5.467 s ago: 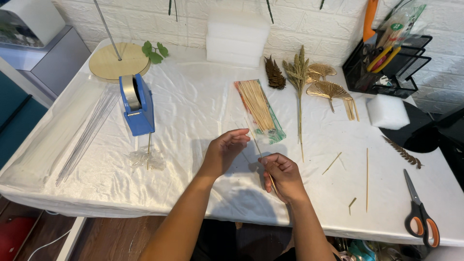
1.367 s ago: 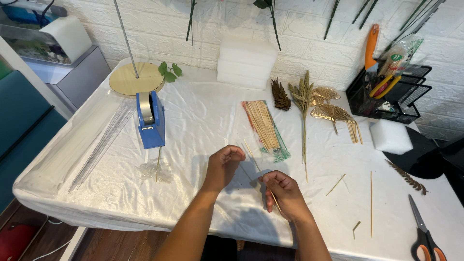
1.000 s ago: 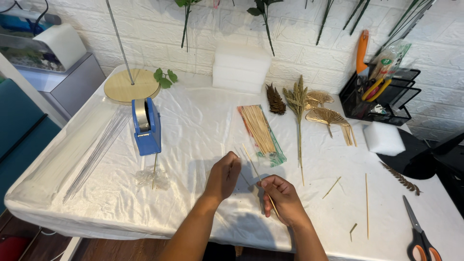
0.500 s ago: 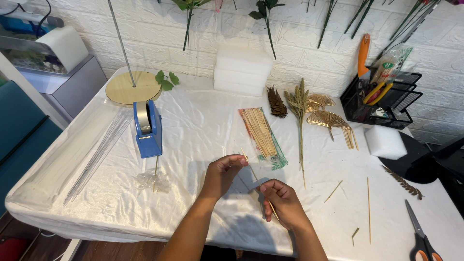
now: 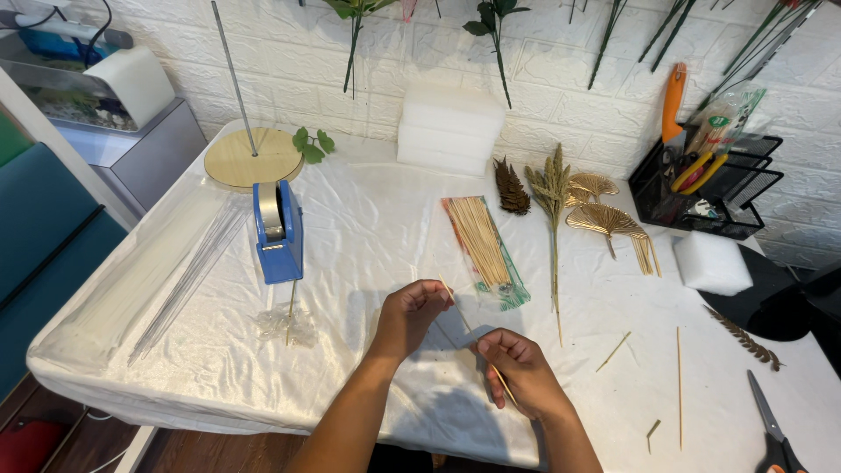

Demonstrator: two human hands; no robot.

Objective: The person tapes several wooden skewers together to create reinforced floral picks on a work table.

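Note:
My left hand [image 5: 412,315] and my right hand [image 5: 521,372] hold one thin wooden skewer [image 5: 462,321] between them, just above the white-covered table [image 5: 368,228]. The left fingers pinch its upper end. The right fingers grip its lower part, and the tip pokes out below the right hand. A clear packet of skewers [image 5: 482,250] lies just beyond the hands. Whether there is tape on the skewer is too small to tell.
A blue tape dispenser [image 5: 279,229] stands to the left, with a wrapped stem [image 5: 287,322] and long wires [image 5: 188,280] near it. Gold dried leaves [image 5: 604,219], a loose skewer [image 5: 679,385], scissors [image 5: 771,429], white foam blocks [image 5: 451,127] and a black tool rack [image 5: 701,188] lie right and back.
Both hands stayed at the table's front with the skewer, shifting slightly along it. The camera view swayed and tilted a little.

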